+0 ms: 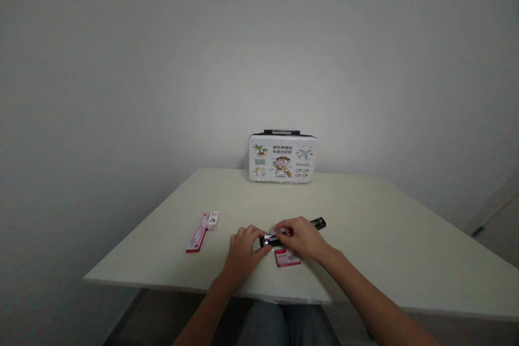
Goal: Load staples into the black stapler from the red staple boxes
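A black stapler lies opened out flat near the front of the table, slanting away to the right. My left hand grips its near left end, thumb and fingers on either side of the silver metal track. Over the track, my right hand pinches a small grey piece that looks like a strip of staples; the fingers partly cover it. The stapler's middle is hidden behind my right hand. Just below that hand sits a red and white staple box.
To the left are two flat pink and white boxes and a small white box beside them. A white case with cartoon prints stands upright at the back against the wall. The table's front edge runs close to my forearms.
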`<act>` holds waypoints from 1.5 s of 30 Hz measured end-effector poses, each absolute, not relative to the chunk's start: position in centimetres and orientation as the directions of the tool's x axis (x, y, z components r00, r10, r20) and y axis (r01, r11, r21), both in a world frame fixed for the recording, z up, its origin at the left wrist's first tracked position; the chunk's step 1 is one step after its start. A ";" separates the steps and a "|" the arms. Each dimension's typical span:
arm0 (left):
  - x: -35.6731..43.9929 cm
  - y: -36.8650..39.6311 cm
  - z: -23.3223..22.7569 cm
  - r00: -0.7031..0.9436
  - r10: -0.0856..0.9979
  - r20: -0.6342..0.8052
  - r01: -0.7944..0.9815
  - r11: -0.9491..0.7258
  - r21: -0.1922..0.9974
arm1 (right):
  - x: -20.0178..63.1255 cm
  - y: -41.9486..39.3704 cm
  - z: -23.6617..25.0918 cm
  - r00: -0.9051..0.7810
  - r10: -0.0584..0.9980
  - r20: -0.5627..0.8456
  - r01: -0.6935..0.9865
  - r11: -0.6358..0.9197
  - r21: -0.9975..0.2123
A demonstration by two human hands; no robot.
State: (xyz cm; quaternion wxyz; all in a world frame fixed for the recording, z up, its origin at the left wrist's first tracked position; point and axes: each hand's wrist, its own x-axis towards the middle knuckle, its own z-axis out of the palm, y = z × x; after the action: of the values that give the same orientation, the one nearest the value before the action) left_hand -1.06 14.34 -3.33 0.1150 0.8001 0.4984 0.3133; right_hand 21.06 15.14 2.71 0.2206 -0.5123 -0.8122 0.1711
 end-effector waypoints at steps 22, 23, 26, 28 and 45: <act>-1.2 14.3 -3.7 0.279 0.877 0.391 0.723 -0.460 0.516 | 21.0 15.0 2.9 -0.341 0.923 0.178 0.818 0.385 -0.427; -1.1 14.3 -3.7 0.278 0.878 0.390 0.724 -0.458 0.516 | 20.9 14.8 2.7 -0.314 0.932 0.179 0.827 0.361 -0.431; -1.0 14.3 -3.6 0.280 0.879 0.385 0.727 -0.456 0.513 | 20.4 14.0 2.0 -0.341 0.925 0.170 0.775 0.379 -0.506; -1.0 14.2 -3.6 0.280 0.880 0.382 0.730 -0.454 0.510 | 20.4 13.4 1.3 -0.367 0.914 0.171 0.687 0.390 -0.613; -0.9 14.7 -3.6 0.328 0.869 0.370 0.715 -0.485 0.503 | 26.5 15.3 2.3 -0.300 0.930 0.214 0.427 0.331 -0.841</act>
State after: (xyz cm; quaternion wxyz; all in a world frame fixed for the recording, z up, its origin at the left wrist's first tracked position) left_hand -0.91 14.70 -3.60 0.1255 0.8053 0.4919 0.3063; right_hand 26.50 15.31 2.31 0.3657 -0.4652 -0.7293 0.3435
